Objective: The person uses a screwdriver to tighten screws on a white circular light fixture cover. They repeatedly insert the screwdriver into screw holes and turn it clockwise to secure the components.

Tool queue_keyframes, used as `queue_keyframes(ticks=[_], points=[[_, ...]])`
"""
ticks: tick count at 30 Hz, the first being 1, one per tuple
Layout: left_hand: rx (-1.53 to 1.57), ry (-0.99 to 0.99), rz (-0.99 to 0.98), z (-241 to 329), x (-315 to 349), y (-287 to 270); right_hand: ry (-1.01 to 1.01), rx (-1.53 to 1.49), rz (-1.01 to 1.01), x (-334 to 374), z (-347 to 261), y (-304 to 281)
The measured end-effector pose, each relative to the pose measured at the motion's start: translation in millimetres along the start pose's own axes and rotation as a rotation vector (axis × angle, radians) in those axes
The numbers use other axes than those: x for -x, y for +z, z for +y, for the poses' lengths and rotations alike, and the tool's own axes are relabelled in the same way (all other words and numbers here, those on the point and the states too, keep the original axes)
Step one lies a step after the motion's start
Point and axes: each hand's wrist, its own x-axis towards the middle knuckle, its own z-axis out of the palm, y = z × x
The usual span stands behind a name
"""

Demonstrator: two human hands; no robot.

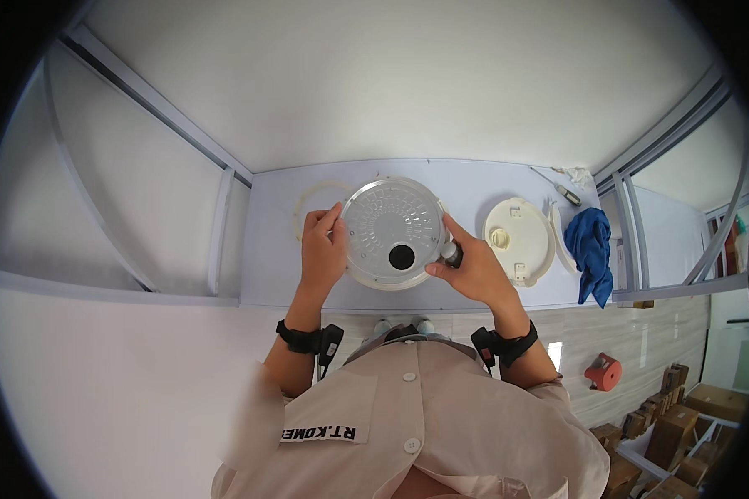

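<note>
A round silver metal lid (395, 220) with an embossed radial pattern and a dark round opening near its lower edge is between my hands, above the table. Its underside has a pale rim. My left hand (324, 245) is closed at the lid's left edge, fingers bent against the rim. On the right edge, my right hand (476, 266) grips with the thumb near the front and the index finger farther back. A small grey and dark cylindrical part (452, 254) shows beside the right thumb; whether it is fixed to the lid I cannot tell.
Right of the lid lies a cream round cover (528, 237), with a curved white strip (562, 237), a blue cloth (589, 249) and a screwdriver (567, 195) beyond. A pale ring (308, 200) lies at left, partly hidden. A red stool (603, 372) and boxes (672, 434) stand on the floor.
</note>
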Motion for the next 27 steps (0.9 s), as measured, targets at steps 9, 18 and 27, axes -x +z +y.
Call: queue_keyframes(ticks=[9,18,27], points=[[0.007,0.019,0.004,-1.0,1.1,1.9,0.006,-0.031,-0.007,-0.8,5.3,0.8],[0.039,0.033,0.043,-1.9,2.6,5.4,0.055,0.018,-0.022,1.8,-9.4,-3.3],[-0.062,0.120,0.076,-17.5,2.2,10.8,0.004,-0.040,0.031,4.0,-0.3,3.0]])
